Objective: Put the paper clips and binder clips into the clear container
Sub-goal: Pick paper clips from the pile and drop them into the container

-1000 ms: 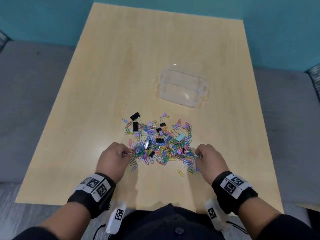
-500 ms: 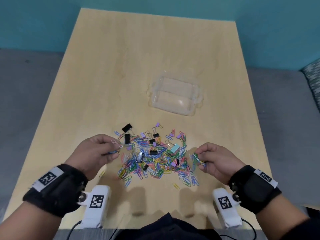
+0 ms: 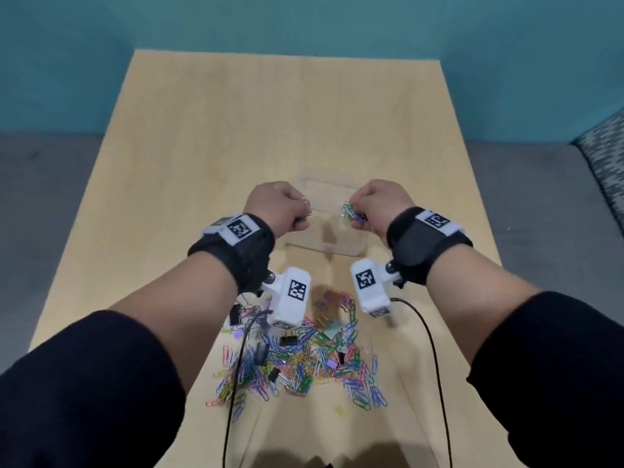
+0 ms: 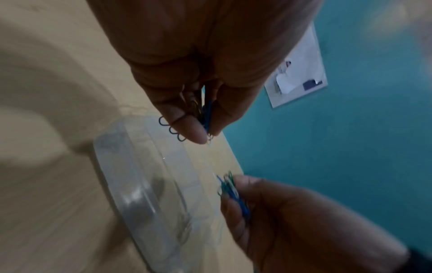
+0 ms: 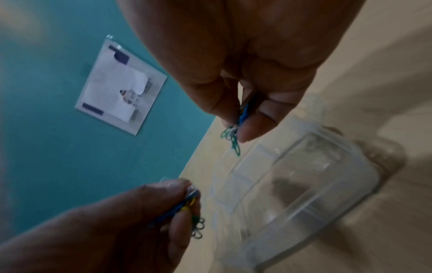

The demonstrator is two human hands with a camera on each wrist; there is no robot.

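The left hand [image 3: 275, 206] was raised above the left part of the clear container [image 3: 324, 246], thumb and fingers pinching a small bunch of paper clips [image 4: 201, 114], mostly blue, with wire loops showing past the thumb. The container stood open on the wooden table [image 3: 202, 130], between and beneath both hands; no clips could be made out inside it, though blur limited the check. The right hand [image 3: 380, 206] was raised over its right part, likewise pinching a bunch of paper clips [image 3: 351, 212], green, blue and white.

Nearer the person lay the remaining pile [image 3: 300, 359]: many coloured paper clips mixed with black binder clips [image 3: 288, 340] and some small lilac ones.

Assessment: the paper clips appeared light, thin and springy, apt to interlock and to slide on one another, so a bunch pinched at its middle should hold while loose ones at the edge may drop. The binder clips appeared stiffer and bulkier, best taken across the body, not by the wire handles. The container looked light and liable to shift if knocked.
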